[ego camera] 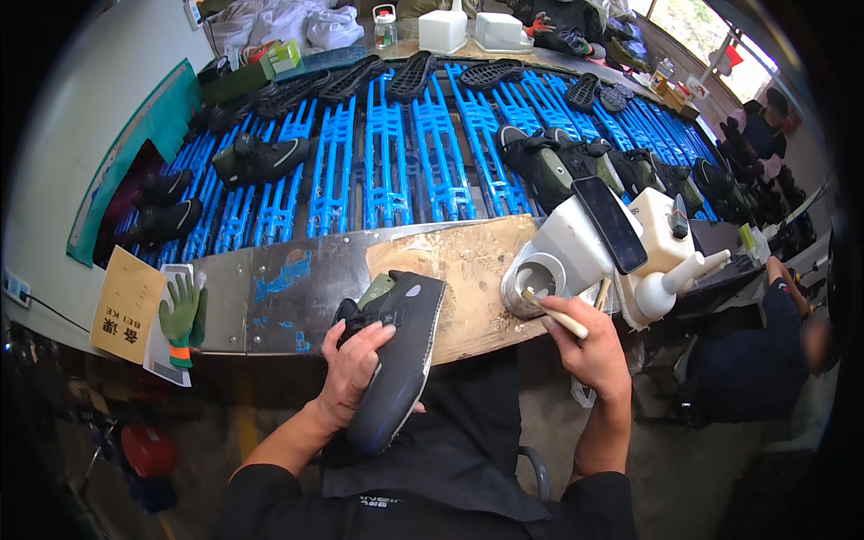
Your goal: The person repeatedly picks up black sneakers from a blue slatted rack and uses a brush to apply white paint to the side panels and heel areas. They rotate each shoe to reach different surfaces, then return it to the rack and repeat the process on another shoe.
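Observation:
My left hand [354, 370] grips a black shoe upper on a green last [398, 364], tilted on its side before my lap at the bench edge. Its lower border shows a pale line. In my right hand [594, 344] is a brush with a pale handle [565, 320]; its bristles are at the mouth of a round white cup [511, 287] that holds whitish liquid. The cup joins a white plastic container [574, 233], on which a black smartphone [609, 225] lies. A stained cardboard sheet [466, 297] lies under the cup and beside the shoe.
Beyond the metal-topped bench edge [223, 297] runs a blue slatted conveyor [425, 155] with black soles [410, 75] and lasted shoes [260, 158]. A green glove [179, 314] lies at left. White squeeze bottles [658, 293] stand at right. Other people are across the conveyor and at right.

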A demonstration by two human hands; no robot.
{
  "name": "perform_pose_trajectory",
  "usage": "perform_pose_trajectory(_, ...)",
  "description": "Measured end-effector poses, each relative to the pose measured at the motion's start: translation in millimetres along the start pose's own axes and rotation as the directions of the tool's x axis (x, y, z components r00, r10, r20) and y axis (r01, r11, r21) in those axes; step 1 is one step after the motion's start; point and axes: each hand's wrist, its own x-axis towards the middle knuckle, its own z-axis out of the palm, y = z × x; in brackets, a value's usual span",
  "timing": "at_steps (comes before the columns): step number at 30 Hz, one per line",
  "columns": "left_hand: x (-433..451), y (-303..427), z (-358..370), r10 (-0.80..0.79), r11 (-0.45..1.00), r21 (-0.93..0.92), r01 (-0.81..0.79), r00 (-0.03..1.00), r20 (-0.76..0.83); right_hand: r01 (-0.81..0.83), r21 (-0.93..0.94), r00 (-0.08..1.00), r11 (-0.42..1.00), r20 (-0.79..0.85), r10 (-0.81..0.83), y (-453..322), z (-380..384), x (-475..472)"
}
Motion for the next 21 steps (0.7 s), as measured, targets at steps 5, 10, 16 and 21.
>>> perform_pose_trajectory(5, -24.8, 5.0, 14.1, -0.014, 1.000, -0.001, 0.014, 0.991, -0.132, -0.072, 0.066, 0.996, 0.995, -0.041, 0.074, -2.2, 7.6, -1.8)
perform_pose_trajectory(10, -25.7, -0.4, 15.9, 0.042, 0.999, 0.020, -0.040, 0.992, -0.122, -0.152, 0.166, 0.982, 0.974, -0.083, 0.168, -4.1, 7.2, -2.8)
perform_pose_trajectory(16, -32.1, 5.8, 20.9, -0.048, 0.999, 0.017, 0.052, 0.981, -0.189, -0.082, 0.135, 0.975, 0.987, -0.194, 0.108, 2.0, 17.9, -3.7)
perform_pose_trajectory(21, -27.4, 2.6, 16.3, -0.020, 0.999, -0.031, 0.016, 0.991, -0.132, -0.014, 0.035, 0.996, 0.999, -0.091, 0.017, -4.7, 14.4, -10.0)
